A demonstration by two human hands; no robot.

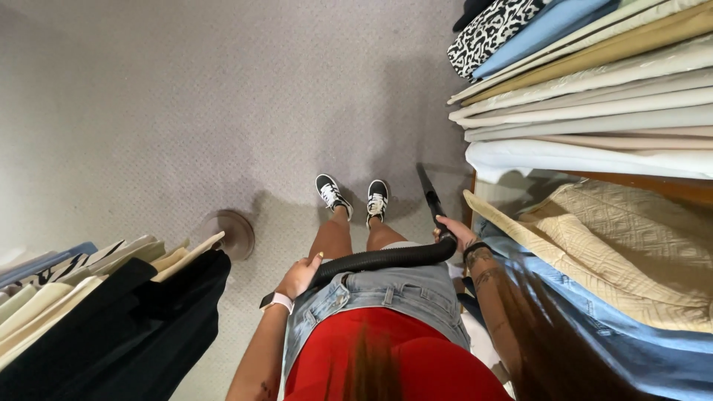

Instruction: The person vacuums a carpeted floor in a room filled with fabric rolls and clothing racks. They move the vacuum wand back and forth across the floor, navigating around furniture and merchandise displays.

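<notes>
The black vacuum hose is held across the hips — slack kept off the carpet. The left hand is wrapped around one end; the right hand is closed near the nozzle, seemingly aimed floorward beside hanging clothes.

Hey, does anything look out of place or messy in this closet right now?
Mostly tidy. One cream quilt hangs askew off the right shelf instead of lying flat like the folded stack above. The right hand grips the vacuum nozzle; the left hand steadies the hose.
</notes>
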